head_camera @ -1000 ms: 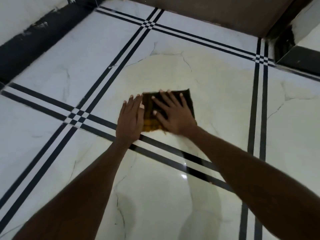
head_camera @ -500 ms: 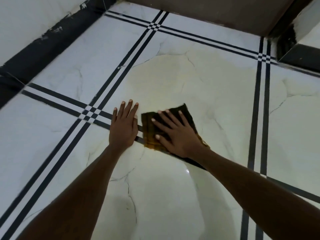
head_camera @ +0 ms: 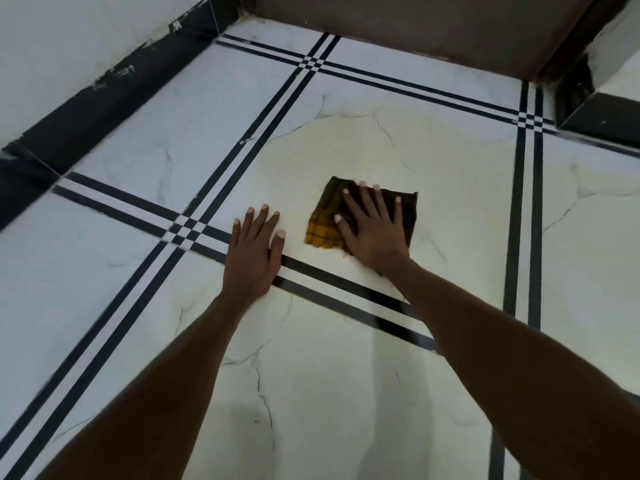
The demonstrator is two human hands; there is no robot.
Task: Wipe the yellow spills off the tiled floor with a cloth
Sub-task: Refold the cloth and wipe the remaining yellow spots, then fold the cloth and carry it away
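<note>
Head view. The right hand (head_camera: 375,233) lay flat on a dark checked cloth (head_camera: 323,226), its fingers (head_camera: 349,206) spread and pressing the fabric onto the tiled floor (head_camera: 346,393). The cloth sat near the middle of one white marble-patterned tile, just beyond a pair of black border stripes (head_camera: 332,289); its near left corner, uncovered by the hand, was stained yellow. A pale yellow film (head_camera: 346,147) tinted the tile around and beyond the cloth, reaching toward the far stripes. The left hand (head_camera: 252,258) rested palm down on the floor just left of the cloth, apart from it, fingers slightly spread and holding nothing; its heel lay across the black stripes. Both bare forearms entered from the bottom edge. A black skirting (head_camera: 86,116) ran along the white wall at left, and a brown panel (head_camera: 415,26) closed the far side. Thin grey veins crossed the near tile between the forearms.
</note>
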